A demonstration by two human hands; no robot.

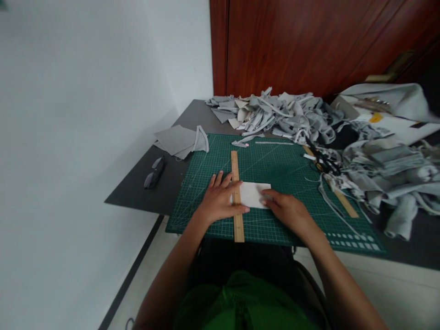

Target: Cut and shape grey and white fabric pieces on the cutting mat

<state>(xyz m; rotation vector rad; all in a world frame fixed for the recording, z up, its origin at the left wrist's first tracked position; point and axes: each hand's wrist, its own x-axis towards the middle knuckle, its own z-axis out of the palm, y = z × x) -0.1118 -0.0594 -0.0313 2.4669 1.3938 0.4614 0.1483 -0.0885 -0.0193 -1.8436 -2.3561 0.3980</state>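
Note:
A white rectangular piece [253, 193], paper or cloth, lies flat on the green cutting mat [275, 167]. Across its left part runs a wooden ruler [234, 167], pointing away from me. My left hand [220, 198] lies over the ruler and the left end of the white piece, its fingers spread and thumb stretched right. At the opposite end, my right hand [287, 208] has its fingers curled onto the piece's right edge, thumb and forefinger close together. What is under the left palm is hidden.
Grey fabric scraps [275, 112] heap along the back and right. Black-handled scissors [325, 162] lie beside a second wooden ruler [345, 201]. On the left are stacked grey fabric pieces [177, 140] and eyeglasses [155, 173]. A white box [395, 123] stands at back right.

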